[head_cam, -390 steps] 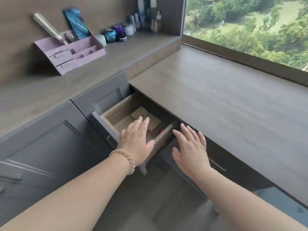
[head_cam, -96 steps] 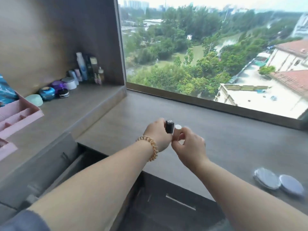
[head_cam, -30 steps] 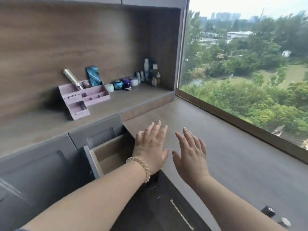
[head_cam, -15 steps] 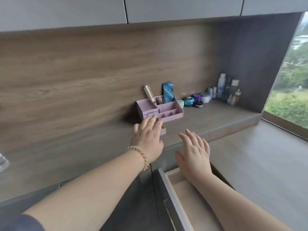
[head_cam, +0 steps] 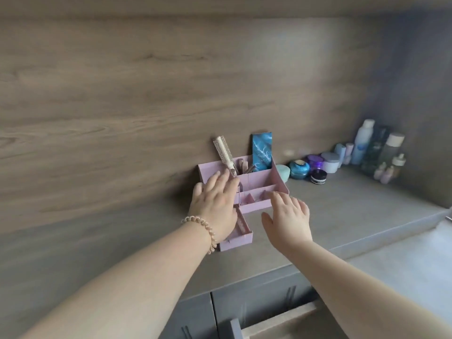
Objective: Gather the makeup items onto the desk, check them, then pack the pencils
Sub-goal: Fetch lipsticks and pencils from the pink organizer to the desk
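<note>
A lilac makeup organizer [head_cam: 265, 181] stands against the wood wall on the raised counter, its small drawer [head_cam: 241, 237] pulled out toward me. A hairbrush [head_cam: 223, 152], a blue patterned box [head_cam: 262, 152] and some small sticks [head_cam: 243, 167] stand in its back compartments. My left hand [head_cam: 215, 204], with a bead bracelet on the wrist, hovers flat over the organizer's left side and drawer, fingers spread, holding nothing. Just in front of the organizer's front edge my right hand [head_cam: 288, 216] is open and empty.
Jars [head_cam: 299, 169] and bottles [head_cam: 364, 141] line the back right of the raised counter [head_cam: 342, 211]. The lower desk [head_cam: 415, 265] lies to the right. An open wooden drawer [head_cam: 281, 321] sticks out of the grey cabinet below.
My view has swung left from the desk to the wall counter. Both empty hands have moved forward to the lilac organizer; the left one now covers its left side.
</note>
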{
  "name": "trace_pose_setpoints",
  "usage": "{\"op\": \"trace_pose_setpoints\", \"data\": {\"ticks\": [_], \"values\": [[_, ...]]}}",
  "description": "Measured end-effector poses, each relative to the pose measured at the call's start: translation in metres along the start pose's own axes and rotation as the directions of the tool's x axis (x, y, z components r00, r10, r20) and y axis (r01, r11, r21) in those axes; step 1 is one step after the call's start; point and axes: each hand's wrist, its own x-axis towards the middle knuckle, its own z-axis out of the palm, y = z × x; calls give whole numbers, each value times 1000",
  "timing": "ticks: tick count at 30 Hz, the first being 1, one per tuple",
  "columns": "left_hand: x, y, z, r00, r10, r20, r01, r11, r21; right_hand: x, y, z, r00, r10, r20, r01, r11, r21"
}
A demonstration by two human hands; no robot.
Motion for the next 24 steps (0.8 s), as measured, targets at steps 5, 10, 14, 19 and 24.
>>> {"op": "trace_pose_setpoints", "data": {"ticks": [5,10,14,19,24], "values": [[62,-22,21,997,62,-36,-60,996,63,67,7,34,989,51,136,-57,998,42],[124,-27,64,994,98,-45,-96,994,46,108,13,66,984,122,126,-137,984,117],[147,-38,103,994,107,-29,-107,994,9,128,10,107,981,171,93,-185,966,178],[152,-46,124,999,46,25,-44,996,-73,158,14,140,969,247,-23,-236,947,220],[157,-49,128,997,-62,52,66,995,-81,199,15,152,947,316,-52,-296,927,230]]}}
